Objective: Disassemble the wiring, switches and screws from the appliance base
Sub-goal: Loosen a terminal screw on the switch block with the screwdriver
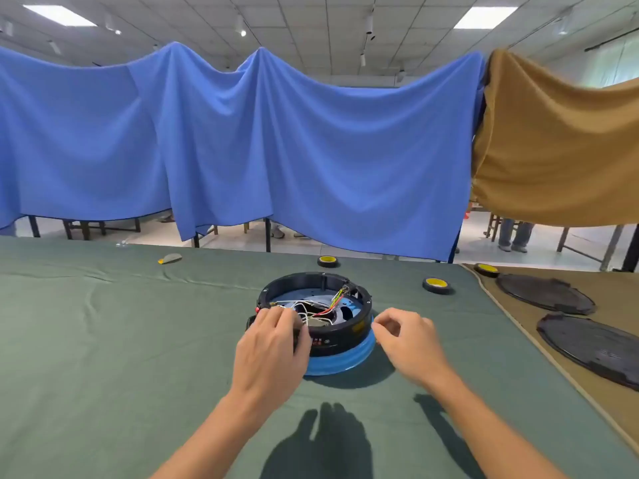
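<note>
A round appliance base [349, 335], black ring on a blue bottom, sits upside-down on the green cloth at mid-table. Inside it lie white, red, yellow and green wires [323, 307] over a grey plate. My left hand [273, 344] grips the near-left rim of the base, fingers curled over the edge near the white wires. Just right of the base hovers my right hand [406, 337], fingers loosely curled with fingertip and thumb close together; whether they pinch anything small cannot be told.
Two tape rolls [437, 285] [327, 261] lie behind the base, a third tape roll [487, 269] sits on the brown cloth. Two dark round covers [546, 293] [591, 347] lie at right. A small grey object [171, 258] rests far left. Blue and brown sheets hang behind.
</note>
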`<state>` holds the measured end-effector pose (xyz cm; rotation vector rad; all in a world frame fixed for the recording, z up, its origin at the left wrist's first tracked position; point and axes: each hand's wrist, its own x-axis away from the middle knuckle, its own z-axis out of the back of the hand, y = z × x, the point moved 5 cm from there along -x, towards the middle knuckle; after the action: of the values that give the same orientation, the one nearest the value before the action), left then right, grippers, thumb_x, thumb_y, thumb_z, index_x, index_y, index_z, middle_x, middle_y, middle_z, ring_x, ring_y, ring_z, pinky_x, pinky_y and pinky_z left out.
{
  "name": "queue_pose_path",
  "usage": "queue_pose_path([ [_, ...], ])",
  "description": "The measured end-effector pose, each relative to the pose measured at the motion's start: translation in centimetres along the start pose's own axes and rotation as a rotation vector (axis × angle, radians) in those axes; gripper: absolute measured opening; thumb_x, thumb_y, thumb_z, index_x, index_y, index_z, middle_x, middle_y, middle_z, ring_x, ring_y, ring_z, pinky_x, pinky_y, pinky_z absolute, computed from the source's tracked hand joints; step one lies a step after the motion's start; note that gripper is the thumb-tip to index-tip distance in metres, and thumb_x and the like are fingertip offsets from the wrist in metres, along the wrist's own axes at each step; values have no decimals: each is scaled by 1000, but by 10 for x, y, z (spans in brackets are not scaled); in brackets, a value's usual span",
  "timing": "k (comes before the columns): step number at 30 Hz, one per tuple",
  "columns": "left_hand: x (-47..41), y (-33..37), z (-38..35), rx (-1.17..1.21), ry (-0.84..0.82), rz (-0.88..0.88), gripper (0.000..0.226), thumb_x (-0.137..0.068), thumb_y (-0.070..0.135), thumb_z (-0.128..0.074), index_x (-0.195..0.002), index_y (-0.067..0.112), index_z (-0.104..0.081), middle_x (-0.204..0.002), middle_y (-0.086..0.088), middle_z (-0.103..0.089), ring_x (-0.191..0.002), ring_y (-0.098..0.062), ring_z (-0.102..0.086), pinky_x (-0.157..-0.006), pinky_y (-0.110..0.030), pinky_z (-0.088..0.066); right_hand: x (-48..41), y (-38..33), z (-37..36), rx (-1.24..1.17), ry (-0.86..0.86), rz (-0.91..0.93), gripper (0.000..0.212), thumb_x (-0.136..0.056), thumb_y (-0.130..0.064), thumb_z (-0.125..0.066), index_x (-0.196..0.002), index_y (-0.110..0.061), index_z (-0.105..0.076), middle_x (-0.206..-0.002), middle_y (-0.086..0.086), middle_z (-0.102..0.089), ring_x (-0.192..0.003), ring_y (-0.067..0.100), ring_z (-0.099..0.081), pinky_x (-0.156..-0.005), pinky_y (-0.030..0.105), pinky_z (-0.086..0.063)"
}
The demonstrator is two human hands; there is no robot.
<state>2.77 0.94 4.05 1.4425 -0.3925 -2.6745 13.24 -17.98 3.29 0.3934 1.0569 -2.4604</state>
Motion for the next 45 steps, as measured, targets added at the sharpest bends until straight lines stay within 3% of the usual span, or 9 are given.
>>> queue_pose_path([
  [6, -7, 18, -57, -98, -12, -162, 29, -92, 33, -51, -82, 11, -67, -82, -2, -62, -76, -25, -59, -68, -37, -50, -6, 56, -23, 406, 15, -138, 15, -93, -31, -46, -89, -23, -57, -89, -4, -52, -84, 20, -55, -68, 30, -41],
  [15, -2, 21, -84, -172, 91, -261, 32, -98, 31, -50, -74, 20, -67, -70, 6, -62, -68, -22, -54, -68, -34, -40, -2, 61, -31, 540, 41, -140, 25, -94, -42, -41, -115, -31, -50, -110, -5, -54, -102, 18, -51, -74, 32, -46],
  [21, 0, 18, -83, -81, 83, -244, 27, -97, 31, -51, -83, 20, -72, -87, 6, -67, -81, -20, -60, -75, -34, -44, 1, 62, -28, 596, 90, -118, 31, -101, -28, -31, -128, -23, -46, -113, 0, -59, -104, 21, -53, -84, 32, -43],
  [25, -2, -7, -71, -95, 168, 155, 32, -92, 34, -50, -105, 13, -71, -121, -7, -62, -111, -27, -54, -92, -38, -34, 0, 68, -20, 207, 239, -170, 38, -100, -16, -39, -136, -4, -44, -115, 19, -55, -100, 43, -53, -69, 39, -36],
  [28, 3, -41, -71, -52, 56, 631, 56, -89, 39, -56, -134, 6, -50, -144, -16, -42, -130, -31, -32, -103, -46, -24, -2, 66, -21, 126, 314, -159, 34, -99, -10, -41, -129, 2, -51, -102, 19, -52, -87, 43, -53, -68, 38, -32],
  [30, 7, -54, -76, 42, -40, 773, 68, -87, 41, -55, -143, 7, -37, -145, -13, -41, -134, -28, -29, -108, -44, -19, -3, 60, -24, 86, 335, -133, 29, -99, -8, -41, -122, 1, -57, -93, 13, -48, -78, 39, -50, -68, 38, -34],
  [39, -14, -78, -91, 418, -203, 686, 23, -87, 39, -46, -109, 42, -53, -105, 15, -58, -120, -12, -36, -103, -35, -18, 0, 42, -31, 39, 406, 0, 27, -97, -6, -45, -118, -3, -62, -92, 6, -46, -70, 25, -53, -68, 38, -39],
  [42, -20, -83, -95, 583, -263, 731, 43, -71, 43, -41, -111, 49, -54, -102, 20, -51, -122, -11, -36, -103, -34, -18, 0, 42, -27, 47, 475, -7, 27, -97, -6, -46, -118, -1, -62, -93, 4, -45, -68, 22, -49, -67, 37, -38],
  [45, -23, -88, -105, 730, -342, 803, 58, -65, 41, -48, -122, 47, -59, -118, 13, -59, -129, -18, -40, -114, -43, -25, -2, 44, -27, 52, 492, -11, 30, -97, -10, -43, -118, 0, -62, -94, 3, -44, -75, 22, -47, -71, 38, -39],
])
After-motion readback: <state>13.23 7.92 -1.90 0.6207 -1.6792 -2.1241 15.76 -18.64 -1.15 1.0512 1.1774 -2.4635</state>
